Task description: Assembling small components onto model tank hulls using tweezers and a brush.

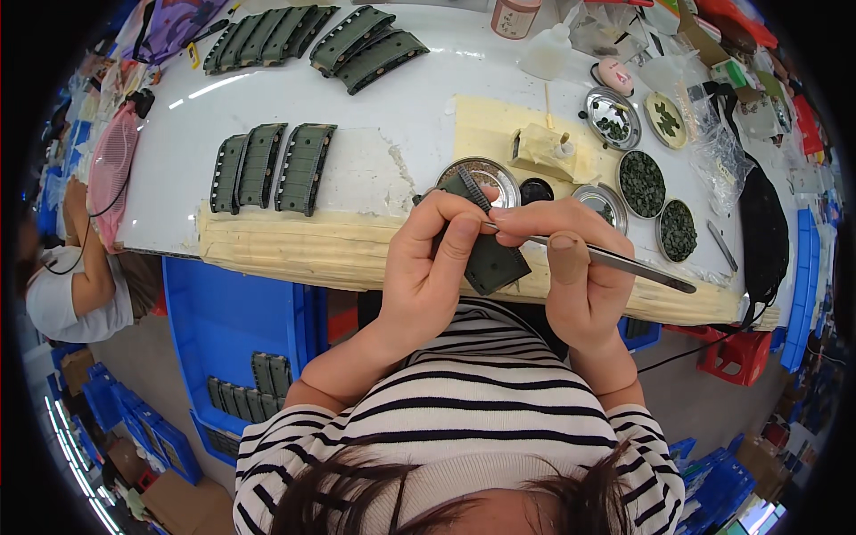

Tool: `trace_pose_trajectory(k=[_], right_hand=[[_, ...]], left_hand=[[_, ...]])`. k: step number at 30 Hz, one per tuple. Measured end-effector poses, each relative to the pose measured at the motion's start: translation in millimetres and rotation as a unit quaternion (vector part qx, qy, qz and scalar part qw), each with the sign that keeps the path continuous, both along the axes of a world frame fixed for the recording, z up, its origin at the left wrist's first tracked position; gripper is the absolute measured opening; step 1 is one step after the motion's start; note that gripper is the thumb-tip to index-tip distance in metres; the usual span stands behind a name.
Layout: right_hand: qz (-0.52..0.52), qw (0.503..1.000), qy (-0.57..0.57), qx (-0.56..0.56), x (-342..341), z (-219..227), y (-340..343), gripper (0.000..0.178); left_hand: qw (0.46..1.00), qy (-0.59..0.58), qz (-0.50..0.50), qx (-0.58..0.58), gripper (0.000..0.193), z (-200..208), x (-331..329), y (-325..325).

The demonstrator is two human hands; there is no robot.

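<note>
My left hand (428,272) is closed around a dark green curved plastic part (493,264), held tilted over the table's front edge. Metal tweezers (633,267) lie in my right hand (584,267), whose fingers are closed on them. The tweezers' tip meets the green part between both hands; my fingers hide what is there. Just beyond my hands stand a round metal dish (510,183) and a small black round container (536,191). Three similar green parts (306,168) lie side by side to the left on the white table.
More green parts (267,40) lie at the back left. Dishes of small dark green pieces (642,183) stand on the right, near a loose pair of tweezers (722,246). A blue crate (232,312) holding green parts sits below left. Another person (85,285) is at the far left.
</note>
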State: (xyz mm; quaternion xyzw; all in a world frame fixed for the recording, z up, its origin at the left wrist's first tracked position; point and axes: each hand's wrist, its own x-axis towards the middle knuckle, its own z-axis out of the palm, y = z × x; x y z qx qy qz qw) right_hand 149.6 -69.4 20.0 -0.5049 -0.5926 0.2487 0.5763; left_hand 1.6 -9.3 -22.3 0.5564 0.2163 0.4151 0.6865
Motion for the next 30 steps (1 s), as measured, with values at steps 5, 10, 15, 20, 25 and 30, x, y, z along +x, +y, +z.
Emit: trace_pose_trajectory(k=[5, 10, 15, 20, 25, 30], right_hand=[[-0.006, 0.997, 0.074, -0.005, -1.5, -4.1, -1.4, 0.024], [-0.081, 0.987, 0.141, 0.009, 14.7, -12.6, -6.9, 0.033], [-0.158, 0.985, -0.044, -0.045, 32.6, -36.1, -12.8, 0.025], [-0.186, 0.969, -0.147, -0.063, 32.2, -43.3, -12.5, 0.017], [-0.189, 0.965, -0.177, -0.048, 33.5, -47.9, -10.2, 0.016], [-0.189, 0.963, -0.185, -0.043, 32.8, -47.5, -10.0, 0.016]], left_hand=[[0.998, 0.035, -0.012, 0.05, 0.016, -1.3, -2.0, 3.6], [0.976, -0.059, -0.068, -0.196, 0.034, 21.8, -6.2, 3.8], [0.963, -0.09, -0.019, -0.254, 0.069, 23.4, -13.7, 14.6], [0.88, -0.195, -0.009, -0.433, 0.057, 15.3, -14.8, 20.1], [0.887, -0.207, -0.04, -0.411, 0.043, 9.4, -19.8, 18.5], [0.878, -0.22, -0.042, -0.423, 0.04, 11.5, -21.9, 17.7]])
